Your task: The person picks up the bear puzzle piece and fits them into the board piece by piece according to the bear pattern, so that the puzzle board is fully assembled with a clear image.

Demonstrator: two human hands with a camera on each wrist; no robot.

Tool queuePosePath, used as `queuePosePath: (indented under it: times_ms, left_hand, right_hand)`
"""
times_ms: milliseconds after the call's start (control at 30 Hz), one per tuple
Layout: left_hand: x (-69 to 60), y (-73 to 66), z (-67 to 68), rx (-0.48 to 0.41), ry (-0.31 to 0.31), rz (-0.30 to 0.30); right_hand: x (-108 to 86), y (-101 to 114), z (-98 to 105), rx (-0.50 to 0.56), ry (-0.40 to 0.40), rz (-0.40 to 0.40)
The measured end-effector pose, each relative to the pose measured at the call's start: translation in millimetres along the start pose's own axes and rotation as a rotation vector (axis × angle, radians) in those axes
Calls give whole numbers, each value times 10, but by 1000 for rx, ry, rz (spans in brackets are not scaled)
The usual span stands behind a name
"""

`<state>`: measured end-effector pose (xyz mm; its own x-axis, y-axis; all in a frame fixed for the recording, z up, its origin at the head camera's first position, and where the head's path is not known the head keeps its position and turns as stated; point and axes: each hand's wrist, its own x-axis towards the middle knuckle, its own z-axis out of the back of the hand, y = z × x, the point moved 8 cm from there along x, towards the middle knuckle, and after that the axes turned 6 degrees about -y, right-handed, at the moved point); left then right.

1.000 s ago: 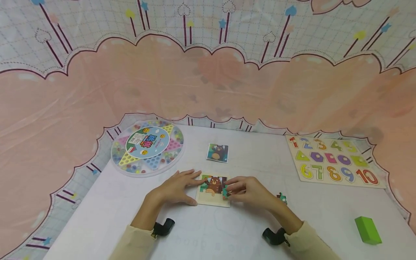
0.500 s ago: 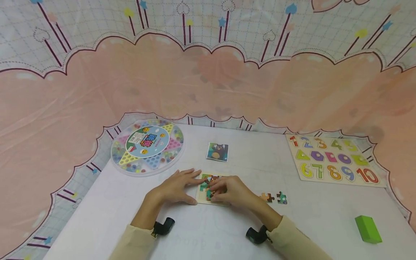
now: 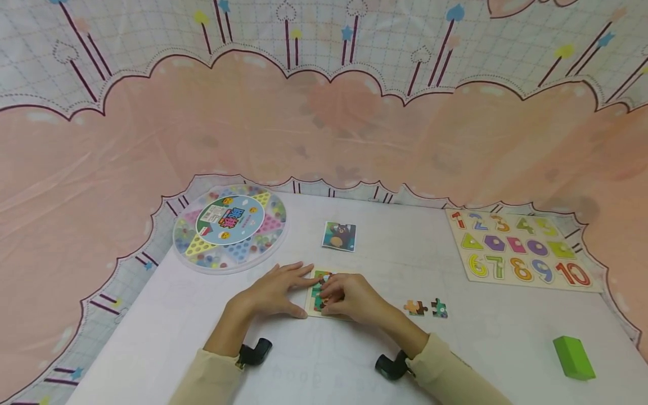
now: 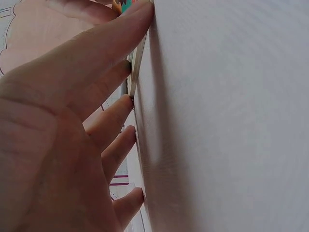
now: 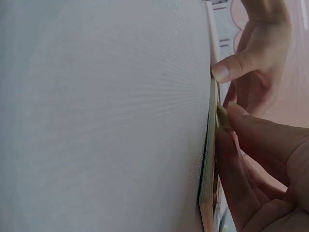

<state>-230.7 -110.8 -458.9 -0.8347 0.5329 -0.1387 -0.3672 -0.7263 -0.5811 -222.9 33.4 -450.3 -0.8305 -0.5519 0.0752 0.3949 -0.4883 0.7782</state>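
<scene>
A small wooden jigsaw board [image 3: 310, 302] with a bear picture lies flat at the middle of the table, partly hidden by both hands. My left hand [image 3: 270, 292], fingers spread, rests along its left side, the thumb at the near left corner. In the left wrist view the thumb [image 4: 111, 41] and fingertips touch the board's edge. My right hand [image 3: 358, 298] reaches over the board and pinches a jigsaw piece [image 5: 222, 116] between thumb and fingers, down at the board's surface. Whether the piece sits flush cannot be seen.
Two loose jigsaw pieces [image 3: 415, 307] lie right of the board. Behind it is a square bear picture [image 3: 339, 236]. A round marble game board [image 3: 230, 230] stands back left, a number puzzle board [image 3: 523, 253] back right, and a green block [image 3: 574, 358] at the right.
My right hand has moved left across the board with the jigsaw piece, uncovering the loose pieces on the right. The left hand has stayed in place.
</scene>
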Motion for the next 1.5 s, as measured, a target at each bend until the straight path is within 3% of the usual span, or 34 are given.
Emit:
queuePosePath:
  times_ms: [233, 700, 1233, 1500]
  left_hand:
    - [-1, 3, 0, -2, -9, -11]
    - [11, 8, 13, 14, -16, -18]
    - [7, 16, 3, 0, -24, -20]
    - [7, 25, 1, -3, -16, -8]
  right_hand:
    - [24, 13, -38, -2, -4, -8]
    - [52, 64, -63, -109, -62, -13]
    - [55, 53, -101, -134, -27, -30]
    - [30, 65, -88, -97, 3, -7]
